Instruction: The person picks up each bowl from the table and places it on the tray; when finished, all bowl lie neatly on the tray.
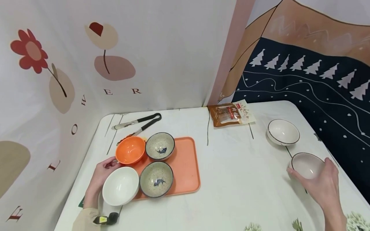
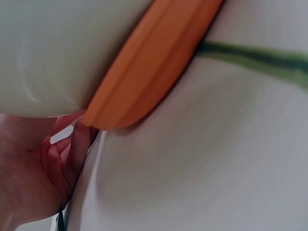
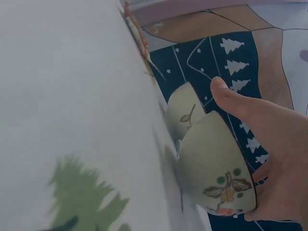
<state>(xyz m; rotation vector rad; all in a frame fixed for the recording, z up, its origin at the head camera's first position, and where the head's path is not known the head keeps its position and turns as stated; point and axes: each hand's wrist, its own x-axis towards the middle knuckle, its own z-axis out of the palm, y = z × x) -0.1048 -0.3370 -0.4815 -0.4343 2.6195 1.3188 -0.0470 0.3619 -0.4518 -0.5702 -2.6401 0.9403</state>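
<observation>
My left hand (image 1: 99, 176) is at the left side of the orange tray (image 1: 188, 163), next to an orange bowl (image 1: 130, 150) and a white bowl (image 1: 120, 186). Its fingers rest by the tray's corner (image 2: 120, 106) in the left wrist view, partly hidden by the white bowl. At the far right my right hand (image 1: 325, 186) spans a brown-rimmed bowl (image 1: 307, 165), thumb at one side and fingers at the other. The right wrist view shows leaves and berries on that bowl's outside (image 3: 216, 163). A matching bowl (image 1: 283, 132) stands just behind it.
Two speckled bowls with blue fish, one at the back (image 1: 160, 146) and one in front (image 1: 156, 179), stand on the tray. Black-handled tongs (image 1: 141, 123) lie behind it. A brown-and-white food packet (image 1: 231, 114) lies at the table's back edge. Printed cloths hang behind the table.
</observation>
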